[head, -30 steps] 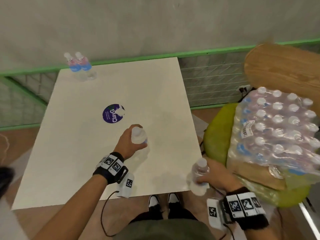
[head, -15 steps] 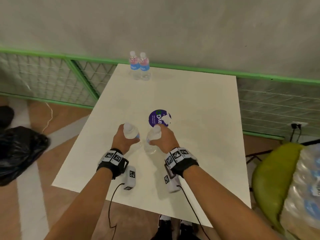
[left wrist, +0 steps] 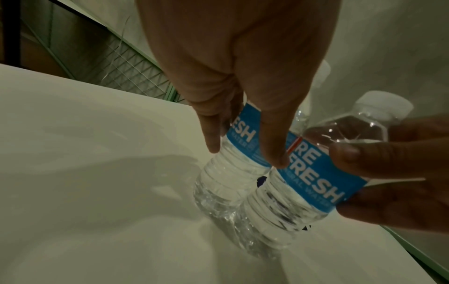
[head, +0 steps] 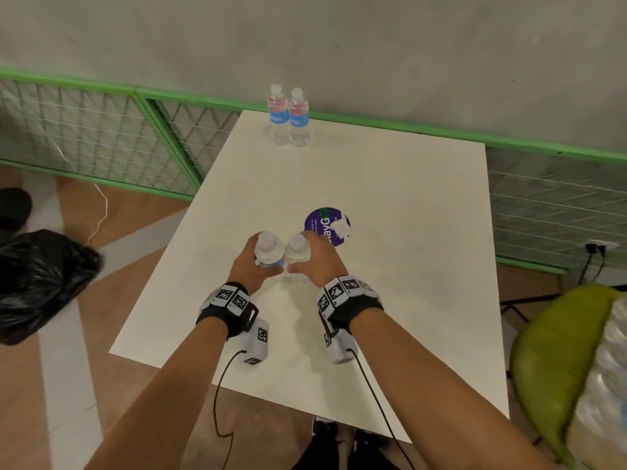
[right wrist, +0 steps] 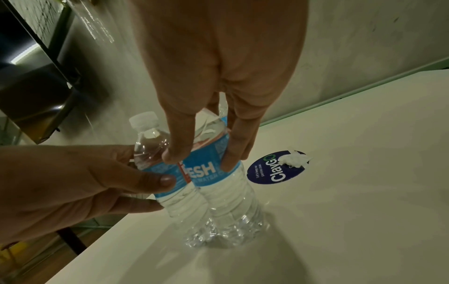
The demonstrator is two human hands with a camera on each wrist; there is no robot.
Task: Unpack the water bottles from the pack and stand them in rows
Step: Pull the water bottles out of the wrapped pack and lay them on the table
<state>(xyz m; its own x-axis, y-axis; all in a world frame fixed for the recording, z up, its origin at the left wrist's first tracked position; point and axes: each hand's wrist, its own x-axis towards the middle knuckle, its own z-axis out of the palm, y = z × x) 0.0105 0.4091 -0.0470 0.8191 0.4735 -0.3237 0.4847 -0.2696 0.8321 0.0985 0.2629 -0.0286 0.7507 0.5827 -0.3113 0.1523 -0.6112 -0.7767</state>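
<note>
Clear plastic bottles, two, side by side and touching at frame centre: left hand (head: 249,266) grips left bottle (head: 268,247), right hand (head: 317,257) grips right bottle (head: 298,249). White desk (head: 407,266) beneath. Two more bottles (head: 288,117) upright at upper centre. Pack (head: 607,385), lower right.

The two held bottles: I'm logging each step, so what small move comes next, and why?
Probably carry both forward to the far pair. The left hand grips one bottle, the right hand the other, side by side at mid-table, short of that row.
</note>
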